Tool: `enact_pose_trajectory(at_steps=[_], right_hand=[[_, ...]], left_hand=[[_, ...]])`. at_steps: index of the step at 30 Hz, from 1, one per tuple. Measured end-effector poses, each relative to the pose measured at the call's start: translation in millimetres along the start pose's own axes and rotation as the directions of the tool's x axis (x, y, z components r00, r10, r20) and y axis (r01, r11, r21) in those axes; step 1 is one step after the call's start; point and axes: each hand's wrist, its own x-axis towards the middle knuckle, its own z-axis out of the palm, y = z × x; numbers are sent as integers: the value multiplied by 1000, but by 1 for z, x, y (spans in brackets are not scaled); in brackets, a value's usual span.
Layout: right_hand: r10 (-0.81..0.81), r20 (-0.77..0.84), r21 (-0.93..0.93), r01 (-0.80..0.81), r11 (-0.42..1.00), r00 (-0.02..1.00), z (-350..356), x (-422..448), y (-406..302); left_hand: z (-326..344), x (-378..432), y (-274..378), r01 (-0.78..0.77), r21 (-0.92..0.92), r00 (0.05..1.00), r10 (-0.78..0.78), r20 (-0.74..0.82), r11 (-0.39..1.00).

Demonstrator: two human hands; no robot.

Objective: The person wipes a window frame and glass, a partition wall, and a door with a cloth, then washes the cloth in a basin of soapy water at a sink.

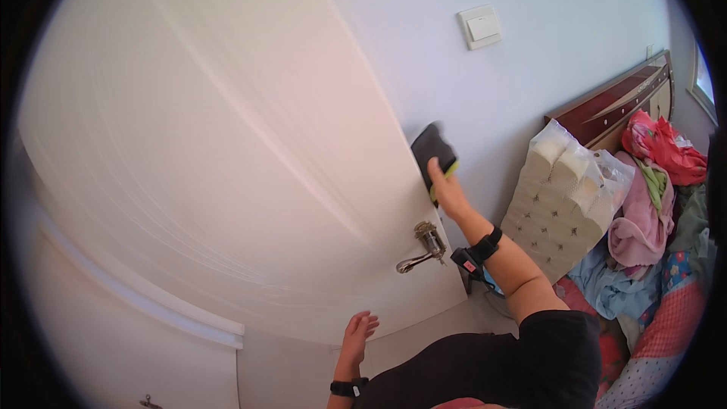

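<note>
A dark grey cleaning cloth (433, 146) with a yellow-green edge is in my right hand (447, 188). The hand presses it against the free edge of a white door (295, 142), above the handle; the fingers behind the cloth are hidden. Below that hand, a metal lever handle (429, 247) juts from the door. My left hand (359, 332) hangs low in front of the door's lower part, holding nothing, with the fingers slightly apart. Each wrist carries a black strap, and the right one bears a small device (470, 261).
A light switch (481, 26) sits on the pale wall. At right, a bed with a dark red headboard (616, 99) holds a clear-wrapped pack of paper rolls (559, 204), a pink blanket (644, 221), red fabric (661, 147) and other bedding. Another white door (125, 324) with a handle is at lower left.
</note>
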Motion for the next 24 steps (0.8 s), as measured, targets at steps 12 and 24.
enact_pose_trajectory(at_steps=[12,24], right_hand=[[32,364,52,-54,997,931,-21,5,5],[-479,306,-136,535,834,823,-43,-140,-22]], left_hand=[[123,3,146,-560,331,808,590,14,759],[169,-83,111,-512,713,591,799,-111,478]])
